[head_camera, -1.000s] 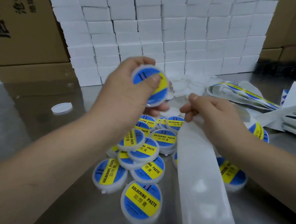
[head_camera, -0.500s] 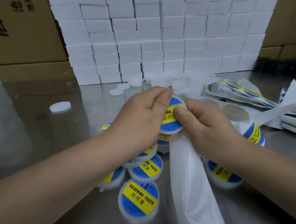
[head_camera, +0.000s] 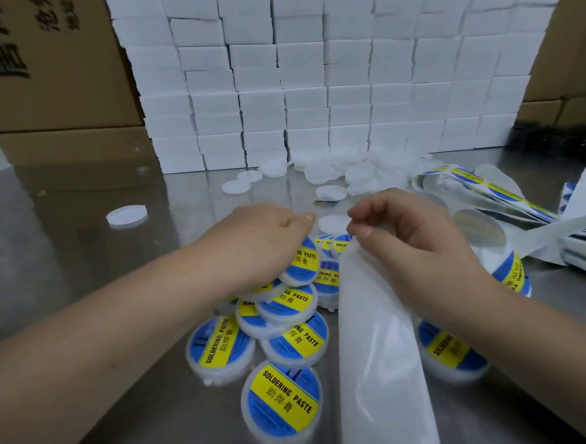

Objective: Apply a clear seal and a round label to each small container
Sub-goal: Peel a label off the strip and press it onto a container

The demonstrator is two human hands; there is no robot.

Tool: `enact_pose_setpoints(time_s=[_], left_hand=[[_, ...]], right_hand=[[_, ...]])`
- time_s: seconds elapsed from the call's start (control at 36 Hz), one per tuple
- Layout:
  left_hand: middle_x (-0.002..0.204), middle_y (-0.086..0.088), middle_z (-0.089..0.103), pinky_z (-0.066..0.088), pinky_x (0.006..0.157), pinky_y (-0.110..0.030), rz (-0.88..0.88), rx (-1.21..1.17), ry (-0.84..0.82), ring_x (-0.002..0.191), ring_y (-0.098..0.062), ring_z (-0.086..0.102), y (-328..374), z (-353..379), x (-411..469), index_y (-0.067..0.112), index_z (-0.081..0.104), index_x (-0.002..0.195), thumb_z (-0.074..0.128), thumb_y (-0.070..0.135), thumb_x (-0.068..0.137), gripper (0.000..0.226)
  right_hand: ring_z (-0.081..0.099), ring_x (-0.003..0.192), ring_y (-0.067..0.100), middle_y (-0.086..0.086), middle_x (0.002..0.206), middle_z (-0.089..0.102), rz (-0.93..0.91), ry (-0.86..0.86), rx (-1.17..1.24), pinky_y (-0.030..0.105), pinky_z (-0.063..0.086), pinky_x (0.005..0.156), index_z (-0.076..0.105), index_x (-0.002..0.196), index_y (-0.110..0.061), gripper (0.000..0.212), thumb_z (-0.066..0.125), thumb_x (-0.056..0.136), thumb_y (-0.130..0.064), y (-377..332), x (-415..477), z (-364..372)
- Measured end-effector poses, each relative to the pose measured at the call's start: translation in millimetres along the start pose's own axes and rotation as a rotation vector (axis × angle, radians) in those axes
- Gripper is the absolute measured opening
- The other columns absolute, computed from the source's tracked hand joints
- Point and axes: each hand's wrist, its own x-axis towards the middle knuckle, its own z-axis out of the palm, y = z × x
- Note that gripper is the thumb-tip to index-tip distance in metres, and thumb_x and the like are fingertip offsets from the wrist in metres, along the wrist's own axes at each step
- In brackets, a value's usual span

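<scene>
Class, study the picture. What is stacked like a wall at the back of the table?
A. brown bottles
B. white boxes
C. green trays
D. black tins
B: rows of white boxes rise like a wall at the far edge of the table.

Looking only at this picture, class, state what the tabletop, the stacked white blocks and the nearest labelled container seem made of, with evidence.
Tabletop: probably brushed stainless steel; dully mirrors the cartons. White blocks: perhaps foam, matte, soft-edged; could be boxes. Nearest container: translucent plastic rim; glossy printed label, paper or film.
</scene>
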Motion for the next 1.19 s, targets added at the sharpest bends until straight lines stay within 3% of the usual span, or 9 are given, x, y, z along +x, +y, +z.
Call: enact_pose_setpoints(time_s=[0.17,0.28,0.33,0.47,0.56,0.72,0.89,0.97,1.19], left_hand=[[0.146,0.007,0.029,0.024,0.103,-0.029,0.136,0.256,0.120,0.133,-0.015,0.023,-7.2,4.6,0.7,0.035,0.021,0.143,0.050,0.048,0.087,0.064],[0.120,0.026,0.048,0.023,0.075,0.004,0.283,-0.105,0.157,0.097,0.014,0.043,4.7,0.1,-6.6,0.044,0.037,0.133,0.055,0.038,0.084,0.052],[0.106,0.034,0.052,0.027,0.073,0.007,0.306,-0.283,0.058,0.094,0.019,0.044,12.2,-0.6,-13.3,0.051,0.040,0.127,0.054,0.031,0.084,0.050],[0.097,0.015,0.069,0.044,0.083,-0.009,0.271,-0.683,-0.073,0.091,0.006,0.061,22.6,-4.3,-20.4,0.045,0.052,0.110,0.052,0.009,0.085,0.044],[0.095,0.009,0.071,0.046,0.078,-0.008,0.254,-0.820,-0.017,0.088,0.001,0.064,26.2,-5.6,-21.1,0.034,0.063,0.103,0.054,0.012,0.086,0.029],[0.095,0.008,0.069,0.051,0.083,-0.017,0.269,-0.870,0.091,0.088,-0.001,0.064,26.5,0.4,-21.4,0.036,0.067,0.086,0.064,0.016,0.081,0.021],[0.086,0.010,0.070,0.052,0.076,-0.016,0.208,-0.917,0.315,0.082,-0.004,0.065,22.1,-4.8,-14.9,0.031,0.066,0.088,0.063,0.016,0.084,0.015],[0.076,0.011,0.067,0.050,0.064,-0.013,0.186,-0.998,0.345,0.070,-0.001,0.064,20.2,-7.7,-13.1,0.030,0.064,0.093,0.060,0.015,0.086,0.017],[0.071,0.010,0.056,0.048,0.059,-0.017,0.253,-0.918,0.340,0.063,-0.004,0.055,23.5,-9.0,-18.1,0.037,0.062,0.094,0.059,0.010,0.085,0.028]], right_hand=[[0.050,0.086,-0.007,-0.026,0.093,0.053,-0.125,0.033,-0.091,0.007,0.035,0.072,0.052,0.091,-0.041,0.038,0.048,0.071,-0.010,-3.6,-1.9,-0.2],[0.047,0.109,0.004,-0.024,0.124,0.037,-0.194,0.067,-0.124,0.010,0.039,0.076,0.044,0.102,-0.044,0.045,0.055,0.072,-0.011,-6.4,-2.9,2.5],[0.049,0.115,0.012,-0.027,0.125,0.036,-0.199,0.071,-0.099,0.019,0.043,0.080,0.043,0.104,-0.048,0.049,0.056,0.072,-0.013,-5.7,-4.1,3.2],[0.051,0.101,0.016,-0.007,0.119,0.049,-0.166,0.077,-0.022,0.031,0.043,0.074,0.039,0.103,-0.064,0.058,0.056,0.071,-0.018,-8.0,-2.8,3.7],[0.053,0.110,0.016,-0.021,0.123,0.043,-0.196,0.102,-0.039,0.028,0.048,0.079,0.040,0.103,-0.064,0.057,0.060,0.070,-0.022,-9.1,-2.2,4.1],[0.059,0.102,0.016,0.004,0.125,0.048,-0.181,0.130,-0.013,0.034,0.052,0.084,0.042,0.106,-0.044,0.047,0.065,0.072,-0.022,-8.6,-4.2,6.1],[0.059,0.077,0.003,-0.011,0.119,0.044,-0.263,0.198,-0.014,0.015,0.047,0.071,0.044,0.104,-0.036,0.038,0.061,0.075,-0.018,-15.9,-10.8,6.3],[0.058,0.077,0.003,-0.011,0.092,0.058,-0.181,0.235,-0.070,0.014,0.044,0.068,0.050,0.089,-0.037,0.014,0.047,0.075,-0.040,-19.3,-11.1,4.9],[0.063,0.080,0.007,-0.009,0.081,0.068,0.215,0.338,0.132,0.031,0.048,0.079,0.062,0.071,-0.028,0.035,0.035,0.075,-0.051,-6.8,5.5,0.0]])
